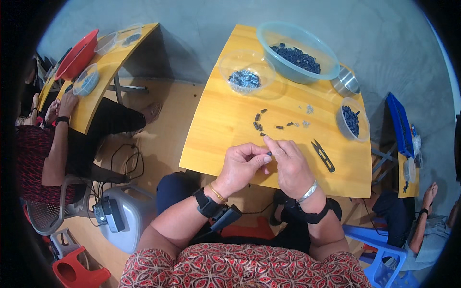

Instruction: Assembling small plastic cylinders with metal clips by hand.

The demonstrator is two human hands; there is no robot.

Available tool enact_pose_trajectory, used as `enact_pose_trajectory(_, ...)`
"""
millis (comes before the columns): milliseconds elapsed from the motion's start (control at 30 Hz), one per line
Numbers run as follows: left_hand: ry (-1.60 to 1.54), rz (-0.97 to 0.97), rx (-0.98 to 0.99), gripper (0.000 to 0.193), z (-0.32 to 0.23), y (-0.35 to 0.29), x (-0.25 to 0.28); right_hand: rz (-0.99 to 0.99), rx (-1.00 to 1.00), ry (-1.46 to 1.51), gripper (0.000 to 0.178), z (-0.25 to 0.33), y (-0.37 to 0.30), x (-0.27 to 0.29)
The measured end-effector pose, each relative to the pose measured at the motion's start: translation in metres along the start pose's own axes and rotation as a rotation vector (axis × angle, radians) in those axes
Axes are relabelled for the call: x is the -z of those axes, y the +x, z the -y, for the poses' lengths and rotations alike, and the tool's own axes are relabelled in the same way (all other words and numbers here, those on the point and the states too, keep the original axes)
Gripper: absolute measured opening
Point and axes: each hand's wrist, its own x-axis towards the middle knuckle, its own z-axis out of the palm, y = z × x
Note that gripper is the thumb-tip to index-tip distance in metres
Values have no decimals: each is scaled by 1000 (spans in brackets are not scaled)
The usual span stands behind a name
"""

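Note:
Above the table's near edge, my left hand (244, 165) and my right hand (293, 169) meet with bent fingers. Between the fingertips shows a small dark piece (269, 153), mostly covered; my left thumb and finger pinch it, and the right fingers close in against it. Just beyond the hands lie several small black plastic parts (258, 126) in a loose curve. Tiny clear bits (306, 124) are scattered to their right. A pair of black thread snips (323, 156) rests on the table to the right of my right hand.
On the yellow wooden table (211, 139) stand a large bluish basin (331, 60) of black parts, a clear bowl (225, 67) with shiny pieces, a metal bowl (345, 81) and a clear tub (363, 126) of dark parts. Other people sit at tables left and right.

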Motion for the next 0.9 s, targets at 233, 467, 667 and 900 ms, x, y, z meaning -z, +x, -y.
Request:
enact_pose_trajectory(233,57,40,43,5,4,-3,2,55,-43,-29,52,9,-7,-3)
enact_pose_trajectory(467,-24,80,2,4,4,2,3,-54,-213,233,49,9,-12,-19)
enact_pose_trajectory(667,-24,78,33,5,5,3,5,-108,-233,-15,23,-24,0,9)
enact_pose_trajectory(900,-40,100,35,8,4,4,4,-1,-408,-32,5,-76,11,28)
